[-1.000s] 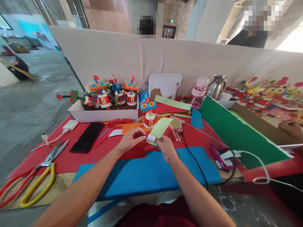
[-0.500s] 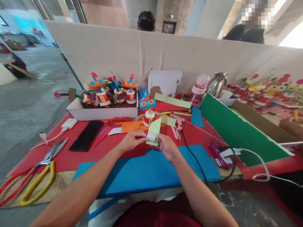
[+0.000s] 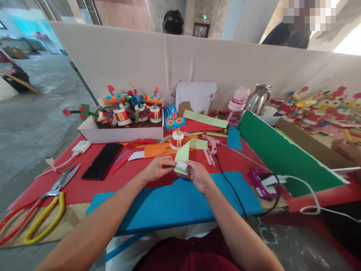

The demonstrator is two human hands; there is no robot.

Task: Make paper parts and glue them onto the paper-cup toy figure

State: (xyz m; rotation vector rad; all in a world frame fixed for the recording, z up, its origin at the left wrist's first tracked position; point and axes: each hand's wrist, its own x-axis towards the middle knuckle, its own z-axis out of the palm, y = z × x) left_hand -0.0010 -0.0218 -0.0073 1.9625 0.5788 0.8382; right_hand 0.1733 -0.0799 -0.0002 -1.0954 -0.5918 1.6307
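Between my hands is a strip of light green paper point(image 3: 183, 152), with a small white roll point(image 3: 181, 166) lying across its near end. My left hand point(image 3: 158, 168) pinches the left side of the strip and roll with thumb and fingers. At the right side, my right hand point(image 3: 199, 176) grips the same end, its fingers closed. The far part of the strip bends up and away to the right. Just behind it stands a paper-cup figure point(image 3: 177, 140) with a blue tube head point(image 3: 175, 123) and orange eyes.
A white box point(image 3: 121, 134) of similar figures stands back left. Large scissors point(image 3: 56, 188) and a black phone point(image 3: 102, 162) lie left. A pink glue gun point(image 3: 212, 143), purple power bank point(image 3: 262, 183), cables and a green-sided box point(image 3: 284, 154) are right. Blue board point(image 3: 197, 207) covers the near edge.
The white roll shows slightly larger across the strip's near end, and the strip's far part has swung a little. Both hands stay almost in place, holding the paper.
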